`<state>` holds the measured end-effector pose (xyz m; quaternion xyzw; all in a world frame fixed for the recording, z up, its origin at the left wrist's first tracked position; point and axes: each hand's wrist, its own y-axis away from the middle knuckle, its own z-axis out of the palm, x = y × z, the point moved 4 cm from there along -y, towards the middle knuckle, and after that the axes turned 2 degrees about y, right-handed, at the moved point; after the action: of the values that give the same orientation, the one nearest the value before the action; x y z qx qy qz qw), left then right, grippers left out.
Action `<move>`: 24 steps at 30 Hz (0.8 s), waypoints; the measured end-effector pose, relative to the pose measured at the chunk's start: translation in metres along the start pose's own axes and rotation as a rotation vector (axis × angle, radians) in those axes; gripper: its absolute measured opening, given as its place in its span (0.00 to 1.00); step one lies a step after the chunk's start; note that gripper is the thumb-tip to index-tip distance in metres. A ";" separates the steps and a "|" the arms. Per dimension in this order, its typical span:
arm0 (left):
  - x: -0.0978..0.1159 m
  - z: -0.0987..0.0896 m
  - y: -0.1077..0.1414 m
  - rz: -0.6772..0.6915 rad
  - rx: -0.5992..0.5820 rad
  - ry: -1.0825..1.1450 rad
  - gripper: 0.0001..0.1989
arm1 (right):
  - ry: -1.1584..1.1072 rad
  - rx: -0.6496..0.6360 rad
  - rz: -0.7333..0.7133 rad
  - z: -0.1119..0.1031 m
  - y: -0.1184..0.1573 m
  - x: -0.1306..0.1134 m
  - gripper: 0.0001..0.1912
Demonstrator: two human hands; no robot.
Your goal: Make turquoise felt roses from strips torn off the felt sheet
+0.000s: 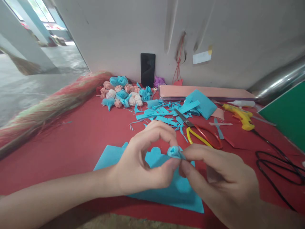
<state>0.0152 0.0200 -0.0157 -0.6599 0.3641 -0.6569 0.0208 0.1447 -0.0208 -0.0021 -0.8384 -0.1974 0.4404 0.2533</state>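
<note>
A small blue paper roll [174, 151] with a spiral top is held between both hands in the middle of the view. My left hand [152, 159] pinches it between thumb and fingertips from the left. From the right, my right hand [214, 178] grips its tail end between thumb and forefinger. Beneath the hands lies a blue paper sheet [157, 194] with a scalloped upper edge, partly hidden by my left hand and wrist.
Scissors [205, 133] and blue scraps [164, 111] lie beyond the hands on the red table [71, 140]. Paper flowers [121, 93] are piled back left, near an upright phone [147, 70]. A yellow glue gun [240, 116] with a black cable [274, 171] is at right.
</note>
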 end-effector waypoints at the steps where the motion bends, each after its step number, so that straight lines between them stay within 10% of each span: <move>1: 0.001 0.000 -0.001 0.012 -0.001 -0.015 0.06 | 0.021 0.001 -0.025 0.001 0.000 -0.001 0.09; 24: 0.017 -0.003 -0.007 0.077 -0.258 -0.178 0.10 | 0.291 -0.075 -0.322 -0.002 0.002 -0.009 0.12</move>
<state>0.0139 0.0180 0.0030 -0.6981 0.4672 -0.5425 -0.0066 0.1417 -0.0281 0.0034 -0.8595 -0.3065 0.2609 0.3151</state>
